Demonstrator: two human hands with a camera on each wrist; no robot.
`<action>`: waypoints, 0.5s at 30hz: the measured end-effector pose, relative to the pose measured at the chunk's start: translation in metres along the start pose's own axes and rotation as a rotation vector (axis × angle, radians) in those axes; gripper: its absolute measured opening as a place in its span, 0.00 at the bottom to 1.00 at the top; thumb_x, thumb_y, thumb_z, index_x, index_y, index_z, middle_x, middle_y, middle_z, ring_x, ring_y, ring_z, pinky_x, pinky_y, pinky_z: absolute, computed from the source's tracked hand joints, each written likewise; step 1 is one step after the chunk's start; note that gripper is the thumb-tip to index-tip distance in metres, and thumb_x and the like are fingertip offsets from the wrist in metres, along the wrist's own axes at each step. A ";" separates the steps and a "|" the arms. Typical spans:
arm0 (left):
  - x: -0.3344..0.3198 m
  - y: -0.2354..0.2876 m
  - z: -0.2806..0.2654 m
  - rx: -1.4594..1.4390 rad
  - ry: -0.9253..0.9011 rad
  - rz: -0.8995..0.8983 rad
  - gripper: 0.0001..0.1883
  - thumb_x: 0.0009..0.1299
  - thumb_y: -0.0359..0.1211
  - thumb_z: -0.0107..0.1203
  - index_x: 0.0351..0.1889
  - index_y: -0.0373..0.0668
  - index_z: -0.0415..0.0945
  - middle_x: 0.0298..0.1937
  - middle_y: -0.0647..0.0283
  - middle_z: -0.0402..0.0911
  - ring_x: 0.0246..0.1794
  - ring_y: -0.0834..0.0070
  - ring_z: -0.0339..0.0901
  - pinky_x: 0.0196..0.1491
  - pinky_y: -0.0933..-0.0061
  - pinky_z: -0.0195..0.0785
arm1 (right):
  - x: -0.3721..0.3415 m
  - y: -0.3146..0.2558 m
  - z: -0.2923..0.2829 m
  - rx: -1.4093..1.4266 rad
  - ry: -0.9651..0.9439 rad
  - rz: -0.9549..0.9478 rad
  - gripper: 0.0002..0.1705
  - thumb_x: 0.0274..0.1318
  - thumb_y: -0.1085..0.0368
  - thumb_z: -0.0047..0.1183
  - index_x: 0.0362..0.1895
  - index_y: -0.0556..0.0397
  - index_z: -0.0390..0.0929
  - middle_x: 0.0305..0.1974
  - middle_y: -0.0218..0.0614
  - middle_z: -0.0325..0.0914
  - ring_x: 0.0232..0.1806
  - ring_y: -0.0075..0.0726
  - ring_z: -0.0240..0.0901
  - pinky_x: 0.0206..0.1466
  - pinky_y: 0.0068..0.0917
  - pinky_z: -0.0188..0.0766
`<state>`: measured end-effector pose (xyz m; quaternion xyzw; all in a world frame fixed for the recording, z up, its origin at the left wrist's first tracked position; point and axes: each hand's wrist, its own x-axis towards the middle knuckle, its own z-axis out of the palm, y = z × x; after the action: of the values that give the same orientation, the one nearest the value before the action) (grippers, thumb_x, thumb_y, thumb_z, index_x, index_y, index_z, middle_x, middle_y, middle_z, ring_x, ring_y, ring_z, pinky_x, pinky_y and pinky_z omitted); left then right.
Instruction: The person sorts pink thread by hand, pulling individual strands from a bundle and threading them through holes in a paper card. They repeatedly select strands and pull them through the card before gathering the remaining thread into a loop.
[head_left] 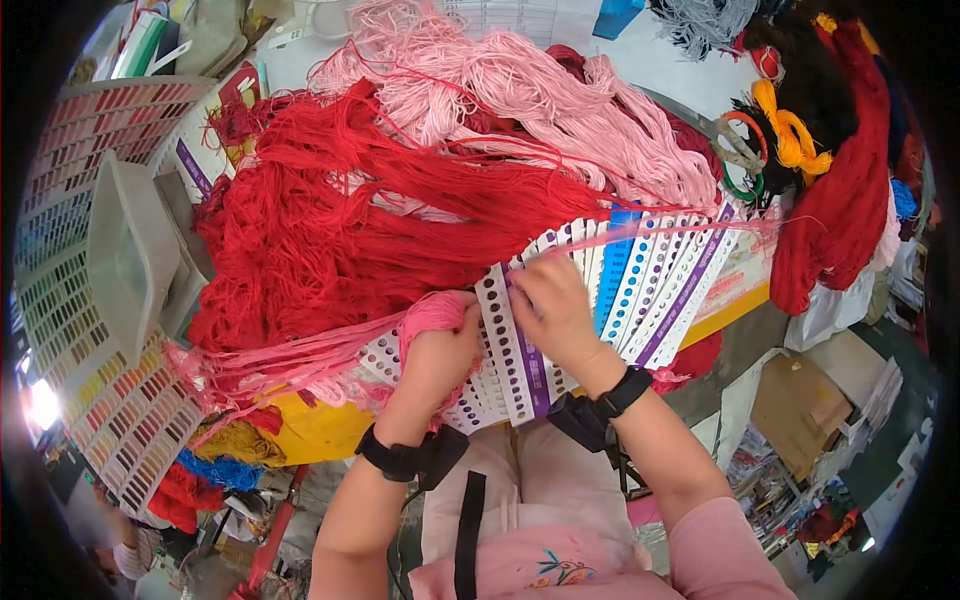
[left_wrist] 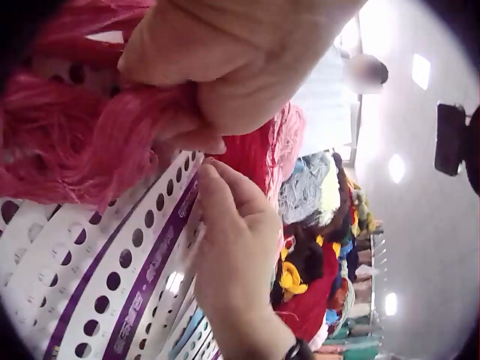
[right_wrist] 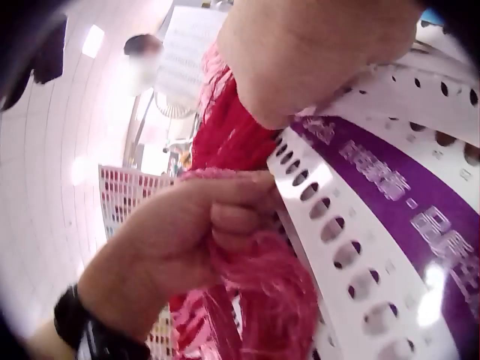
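My left hand [head_left: 438,345] grips a bundle of pink thread [right_wrist: 266,300], its fingers curled round it close to the left edge of a punched card [head_left: 503,345]. The card is a long white strip with a row of round holes and a purple printed band. My right hand [head_left: 562,312] has its thumb and fingertips together at the upper end of this card, as the left wrist view shows. More punched cards [head_left: 655,285] lie fanned out under and beside both hands. Loose pink strands [head_left: 690,232] stretch off to the right above the right hand.
Ahead of the hands a large heap of red thread [head_left: 340,200] spreads out, with pale pink hanks [head_left: 540,95] behind it. At left stand a plastic tray [head_left: 125,250] and a colour-sample rack [head_left: 60,230]. Scissors [head_left: 738,150] and yellow thread [head_left: 785,125] lie at right.
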<state>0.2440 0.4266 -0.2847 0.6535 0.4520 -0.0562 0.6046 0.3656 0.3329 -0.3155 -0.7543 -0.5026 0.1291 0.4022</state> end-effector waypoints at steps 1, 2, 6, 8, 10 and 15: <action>0.003 -0.002 -0.002 -0.140 -0.014 -0.049 0.06 0.60 0.28 0.44 0.29 0.34 0.70 0.14 0.69 0.66 0.11 0.87 0.60 0.15 0.84 0.53 | -0.002 -0.006 0.002 0.008 -0.072 -0.022 0.20 0.27 0.67 0.53 0.34 0.56 0.68 0.31 0.39 0.64 0.33 0.44 0.60 0.36 0.33 0.58; 0.005 -0.003 -0.002 -0.280 -0.029 -0.097 0.06 0.60 0.27 0.44 0.28 0.35 0.71 0.13 0.68 0.67 0.11 0.85 0.62 0.15 0.83 0.54 | -0.003 -0.012 0.002 0.008 -0.071 -0.020 0.20 0.27 0.67 0.53 0.34 0.56 0.68 0.31 0.39 0.64 0.33 0.44 0.60 0.36 0.33 0.58; 0.008 0.005 0.002 -0.508 -0.040 -0.199 0.06 0.61 0.26 0.42 0.30 0.35 0.70 0.14 0.70 0.66 0.11 0.86 0.60 0.15 0.84 0.53 | -0.004 -0.021 -0.005 -0.016 -0.152 0.033 0.29 0.19 0.65 0.57 0.37 0.57 0.69 0.32 0.39 0.64 0.34 0.42 0.61 0.37 0.33 0.57; 0.010 0.001 0.007 -0.539 -0.029 -0.175 0.07 0.62 0.27 0.41 0.32 0.35 0.70 0.14 0.70 0.66 0.11 0.87 0.58 0.15 0.85 0.51 | -0.005 -0.010 -0.002 0.134 -0.132 0.001 0.29 0.20 0.65 0.57 0.38 0.55 0.68 0.33 0.39 0.63 0.35 0.42 0.60 0.39 0.33 0.55; 0.012 -0.008 0.016 -0.523 0.005 -0.178 0.07 0.62 0.28 0.42 0.32 0.35 0.70 0.14 0.70 0.65 0.11 0.87 0.59 0.15 0.85 0.51 | -0.003 -0.013 -0.002 0.147 -0.117 0.039 0.28 0.21 0.65 0.57 0.37 0.54 0.69 0.32 0.39 0.63 0.35 0.42 0.60 0.39 0.33 0.55; -0.006 -0.001 -0.001 -0.457 0.148 -0.146 0.07 0.63 0.28 0.41 0.31 0.37 0.69 0.14 0.70 0.65 0.11 0.88 0.58 0.15 0.86 0.50 | -0.002 -0.015 0.000 0.105 -0.121 0.119 0.22 0.25 0.66 0.56 0.35 0.53 0.70 0.33 0.39 0.64 0.33 0.42 0.61 0.39 0.32 0.57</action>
<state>0.2389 0.4239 -0.2816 0.4677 0.5420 0.0518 0.6962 0.3544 0.3343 -0.3048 -0.7515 -0.4730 0.2242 0.4015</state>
